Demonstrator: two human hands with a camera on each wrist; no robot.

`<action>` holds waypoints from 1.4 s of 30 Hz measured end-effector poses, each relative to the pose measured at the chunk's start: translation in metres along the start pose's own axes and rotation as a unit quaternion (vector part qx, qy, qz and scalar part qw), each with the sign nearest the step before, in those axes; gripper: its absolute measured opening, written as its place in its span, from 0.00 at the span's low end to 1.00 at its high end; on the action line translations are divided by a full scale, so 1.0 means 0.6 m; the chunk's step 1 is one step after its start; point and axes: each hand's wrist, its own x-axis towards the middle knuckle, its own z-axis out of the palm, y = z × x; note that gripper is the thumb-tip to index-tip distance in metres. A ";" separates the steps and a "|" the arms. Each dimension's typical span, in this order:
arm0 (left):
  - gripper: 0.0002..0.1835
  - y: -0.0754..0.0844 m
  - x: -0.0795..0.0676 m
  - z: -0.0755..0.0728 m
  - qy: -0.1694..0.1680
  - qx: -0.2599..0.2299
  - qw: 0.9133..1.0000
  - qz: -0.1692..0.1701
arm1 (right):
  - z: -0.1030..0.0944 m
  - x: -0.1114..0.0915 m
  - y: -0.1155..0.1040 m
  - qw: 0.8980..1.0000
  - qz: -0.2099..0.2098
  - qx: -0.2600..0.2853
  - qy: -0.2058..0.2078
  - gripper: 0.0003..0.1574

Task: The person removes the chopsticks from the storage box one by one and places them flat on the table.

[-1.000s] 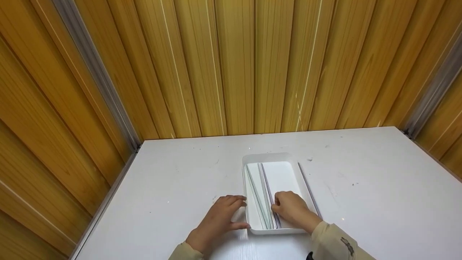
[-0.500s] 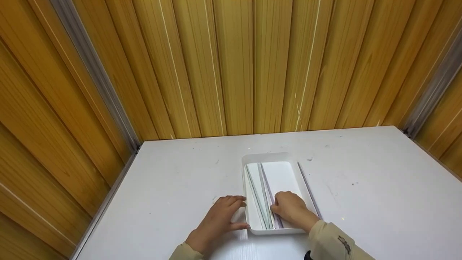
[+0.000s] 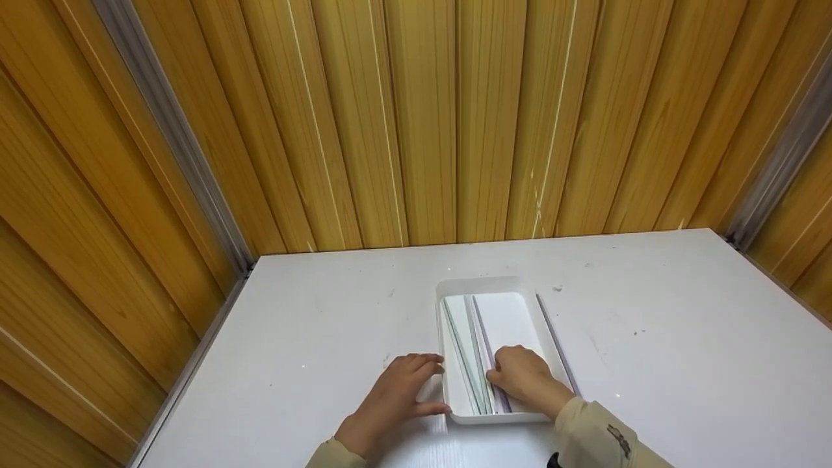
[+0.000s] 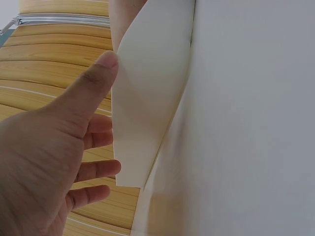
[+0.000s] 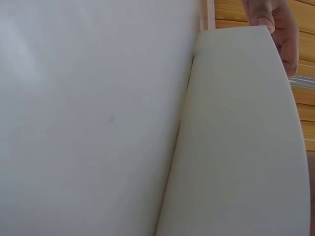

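A long white tray point(image 3: 500, 418) on the table holds several thin chopsticks. Pale green chopsticks point(image 3: 463, 351) lean along its left part, with grey ones point(image 3: 476, 338) beside them. My right hand point(image 3: 523, 376) reaches inside with fingers curled, pinching a purple chopstick point(image 3: 481, 325) near its lower half; the fingertips are partly hidden. My left hand point(image 3: 406, 387) is at the tray's left wall, fingers and thumb spread. In the left wrist view, its thumb point(image 4: 101, 73) touches the wall's rim. The right wrist view mostly shows the tray's outer wall point(image 5: 236, 128), hiding the right hand.
Another dark purple chopstick point(image 3: 556, 341) lies on the white table point(image 3: 325, 312) along the tray's right outer side. Wood-look panels point(image 3: 422, 117) rise behind the table and at both sides, joined by metal corner posts point(image 3: 175, 130).
The purple chopstick's near end has shifted slightly right, apart from the grey ones, with my right hand's fingers on it. My left hand stays in place at the tray.
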 end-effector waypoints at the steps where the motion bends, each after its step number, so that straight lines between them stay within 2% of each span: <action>1: 0.29 0.000 0.000 0.000 0.003 0.002 1.000 0.002 | 0.000 -0.001 0.000 1.000 0.000 0.001 -0.001 0.14; 5: 0.28 -0.001 -0.003 0.002 0.018 0.005 1.000 0.016 | -0.001 -0.002 0.001 1.000 -0.002 0.002 -0.005 0.14; 12: 0.28 -0.002 -0.001 0.004 0.007 0.001 1.000 0.003 | 0.001 0.002 0.002 1.000 0.011 0.006 0.001 0.15; 19: 0.28 -0.001 -0.001 0.005 0.018 0.000 1.000 0.014 | -0.002 0.000 0.005 1.000 0.011 0.000 0.008 0.14; 34: 0.27 -0.003 -0.001 0.002 0.028 0.007 0.999 0.030 | -0.036 -0.008 0.016 1.000 0.007 0.001 0.015 0.10; 42: 0.28 -0.003 -0.001 0.002 0.023 0.008 0.999 0.028 | -0.049 -0.010 0.027 1.000 0.021 -0.004 0.005 0.12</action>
